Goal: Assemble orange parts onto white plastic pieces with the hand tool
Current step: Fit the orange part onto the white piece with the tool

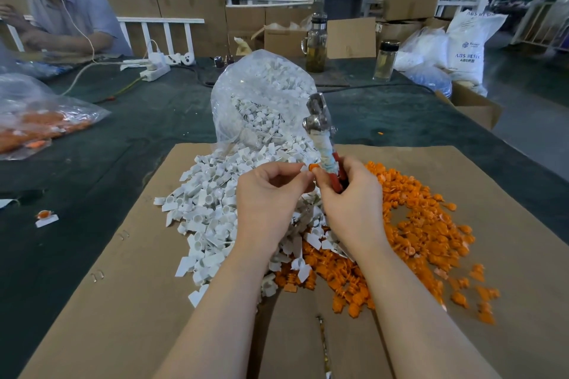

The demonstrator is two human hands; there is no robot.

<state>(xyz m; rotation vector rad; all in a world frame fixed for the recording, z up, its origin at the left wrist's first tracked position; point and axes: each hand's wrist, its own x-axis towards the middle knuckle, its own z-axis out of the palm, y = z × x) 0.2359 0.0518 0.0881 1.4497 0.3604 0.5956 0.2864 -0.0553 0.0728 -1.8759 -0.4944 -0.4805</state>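
Observation:
My left hand (271, 194) pinches a small white plastic piece (304, 168) with an orange part (314, 167) at its tip. My right hand (351, 197) grips the red handles of the hand tool (320, 132), whose metal head points up and away; its thumb touches the orange part. Below my hands a heap of white pieces (212, 209) spills from a clear bag (261, 95). A heap of orange parts (415, 231) lies to the right on the cardboard sheet (129, 301).
One assembled piece (46, 218) lies on the dark table cover at left. A bag of orange and white items (40, 120) sits far left. Two bottles (316, 43), a power strip (155, 69), cardboard boxes and white sacks stand behind. A person sits at upper left.

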